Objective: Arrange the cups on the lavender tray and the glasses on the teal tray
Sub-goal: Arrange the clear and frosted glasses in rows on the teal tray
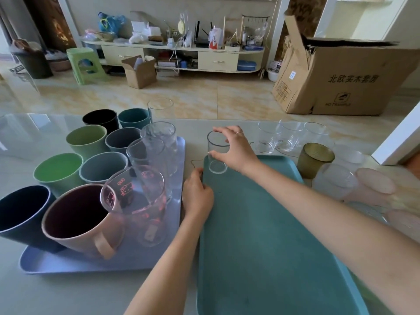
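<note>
- Right hand point(231, 148): grips a clear glass point(217, 153) from above, fingers curled over the rim and thumb against the near wall. The glass stands upright, long axis vertical, its base at the far-left corner of the teal tray point(261, 235); whether the base touches the tray surface cannot be told.
- Left hand point(197, 196): fingers curled round the left edge of the teal tray, between the two trays, apparently steadying it.
- Teal tray: lies directly before the person, long axis running away from the body; apart from the held glass it carries nothing.
- Lavender tray point(175, 208): just left of the teal tray. It carries the cups, among them a pink cup point(79, 221), and also several tall glasses point(156, 153), including a printed glass point(136, 201), all upright on its right side.
- Small glasses point(288, 137): stand on the table point(27, 142) beyond the teal tray's far-right corner; an olive glass point(314, 159) and frosted glasses point(336, 180) stand just off its right edge.
- Governing relation: the unsorted glasses flank the teal tray on both sides. Those on the lavender tray lie nearer the left hand; those on the table lie nearer the right hand.
- Judgement: sorting of glasses is at its start, and the free tray area extends toward the body, so later glasses would fill rows from far to near.
</note>
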Action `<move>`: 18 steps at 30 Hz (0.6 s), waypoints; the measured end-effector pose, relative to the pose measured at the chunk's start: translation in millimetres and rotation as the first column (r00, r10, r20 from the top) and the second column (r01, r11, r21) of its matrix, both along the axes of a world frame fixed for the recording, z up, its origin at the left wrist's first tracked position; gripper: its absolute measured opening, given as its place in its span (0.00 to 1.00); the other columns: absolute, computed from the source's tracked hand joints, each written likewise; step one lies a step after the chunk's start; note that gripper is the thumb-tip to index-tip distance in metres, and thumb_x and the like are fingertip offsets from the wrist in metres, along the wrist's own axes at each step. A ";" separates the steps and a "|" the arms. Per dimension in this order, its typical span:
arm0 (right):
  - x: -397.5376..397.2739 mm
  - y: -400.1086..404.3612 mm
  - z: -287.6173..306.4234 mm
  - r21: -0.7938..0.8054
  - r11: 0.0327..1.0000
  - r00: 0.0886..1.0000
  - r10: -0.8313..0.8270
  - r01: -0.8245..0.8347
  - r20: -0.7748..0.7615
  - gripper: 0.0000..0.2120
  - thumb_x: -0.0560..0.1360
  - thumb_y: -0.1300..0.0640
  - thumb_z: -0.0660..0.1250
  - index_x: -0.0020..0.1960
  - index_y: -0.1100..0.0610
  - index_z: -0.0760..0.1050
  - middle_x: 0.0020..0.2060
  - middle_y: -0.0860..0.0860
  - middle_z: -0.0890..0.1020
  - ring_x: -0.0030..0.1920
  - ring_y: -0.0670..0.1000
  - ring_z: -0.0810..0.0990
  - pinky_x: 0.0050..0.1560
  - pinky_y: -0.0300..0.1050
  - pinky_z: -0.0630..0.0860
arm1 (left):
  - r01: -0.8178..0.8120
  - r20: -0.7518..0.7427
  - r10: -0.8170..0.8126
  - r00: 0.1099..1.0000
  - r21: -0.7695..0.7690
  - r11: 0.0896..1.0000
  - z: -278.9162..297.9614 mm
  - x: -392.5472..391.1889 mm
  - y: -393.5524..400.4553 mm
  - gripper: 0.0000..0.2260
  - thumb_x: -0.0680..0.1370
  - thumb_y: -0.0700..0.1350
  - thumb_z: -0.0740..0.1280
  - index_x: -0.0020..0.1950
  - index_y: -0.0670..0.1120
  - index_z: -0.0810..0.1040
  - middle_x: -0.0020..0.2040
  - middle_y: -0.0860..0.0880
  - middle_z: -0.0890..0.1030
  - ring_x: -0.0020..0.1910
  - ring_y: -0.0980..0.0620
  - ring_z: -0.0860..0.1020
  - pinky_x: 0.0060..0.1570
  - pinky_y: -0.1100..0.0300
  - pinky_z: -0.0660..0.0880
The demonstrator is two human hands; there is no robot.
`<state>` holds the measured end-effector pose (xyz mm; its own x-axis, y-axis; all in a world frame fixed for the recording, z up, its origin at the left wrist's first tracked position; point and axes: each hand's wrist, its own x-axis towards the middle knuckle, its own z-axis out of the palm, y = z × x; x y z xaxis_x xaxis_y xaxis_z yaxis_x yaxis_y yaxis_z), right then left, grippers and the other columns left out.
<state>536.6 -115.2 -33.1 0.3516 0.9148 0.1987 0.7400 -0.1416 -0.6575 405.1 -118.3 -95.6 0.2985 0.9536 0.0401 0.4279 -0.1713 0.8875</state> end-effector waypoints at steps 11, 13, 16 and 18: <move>110.4 -15.1 40.8 -0.348 0.875 0.761 -0.035 0.337 0.648 0.42 0.74 0.35 0.59 0.77 0.48 0.41 0.78 0.51 0.48 0.77 0.54 0.38 0.68 0.70 0.34 | -0.008 0.024 0.008 1.000 -0.022 1.000 -9.9 2.4 5.1 0.23 0.73 0.32 0.56 0.66 0.48 0.71 0.63 0.48 0.76 0.61 0.49 0.74 0.50 0.61 0.69; 121.7 -12.3 31.6 -0.444 0.793 0.705 0.026 0.417 0.708 0.44 0.72 0.31 0.57 0.77 0.49 0.40 0.78 0.53 0.48 0.77 0.55 0.37 0.65 0.74 0.33 | -0.013 0.015 0.013 1.000 -0.014 1.000 -11.7 3.0 6.9 0.23 0.73 0.33 0.56 0.66 0.48 0.70 0.64 0.48 0.76 0.62 0.49 0.74 0.52 0.61 0.70; 127.7 -5.5 24.9 -0.486 0.730 0.678 0.043 0.481 0.734 0.44 0.72 0.31 0.57 0.77 0.53 0.45 0.76 0.56 0.57 0.77 0.55 0.42 0.64 0.77 0.34 | -0.023 0.017 0.023 1.000 -0.017 1.000 -12.8 3.5 7.1 0.23 0.73 0.33 0.56 0.66 0.49 0.70 0.64 0.49 0.76 0.62 0.49 0.74 0.51 0.61 0.70; 129.1 -2.0 22.3 -0.443 0.757 0.644 0.038 0.481 0.764 0.42 0.72 0.34 0.59 0.76 0.56 0.51 0.72 0.57 0.65 0.77 0.54 0.50 0.65 0.78 0.36 | -0.027 0.020 0.028 0.999 -0.015 1.000 -13.8 3.7 8.0 0.24 0.73 0.33 0.56 0.66 0.49 0.71 0.63 0.49 0.76 0.62 0.49 0.75 0.52 0.60 0.71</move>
